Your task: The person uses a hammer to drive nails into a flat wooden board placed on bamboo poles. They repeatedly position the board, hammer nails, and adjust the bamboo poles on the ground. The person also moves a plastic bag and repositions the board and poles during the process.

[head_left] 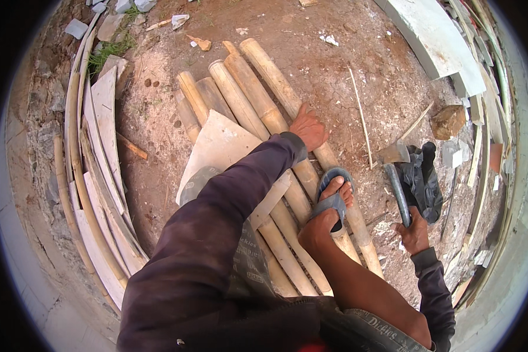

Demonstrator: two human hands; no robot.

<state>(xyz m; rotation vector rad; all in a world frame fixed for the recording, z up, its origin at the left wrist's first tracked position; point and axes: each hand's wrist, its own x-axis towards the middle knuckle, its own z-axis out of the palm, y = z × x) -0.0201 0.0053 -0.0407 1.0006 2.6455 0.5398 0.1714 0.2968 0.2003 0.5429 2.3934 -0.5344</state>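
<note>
My left hand (pixel 310 128) is closed over the rightmost bamboo pole (pixel 273 75), which lies on the ground beside several other poles. Below that hand, my sandalled foot (pixel 334 199) presses on the same pole. At the right, my right hand (pixel 415 232) grips the dark grey handle of a hatchet (pixel 398 193). Its flat metal head (pixel 395 154) is down near the ground, next to a crumpled black plastic bag (pixel 422 182). A pale flat board (pixel 217 144) rests across the poles, partly hidden by my left sleeve.
Long bent-looking strips of wood and bamboo (pixel 102 170) lie along the left wall. Pale concrete-like blocks (pixel 434 41) stand at the upper right, with a brown wood block (pixel 449 121) below them. Thin sticks (pixel 361 117) and rubble scatter over the reddish dirt.
</note>
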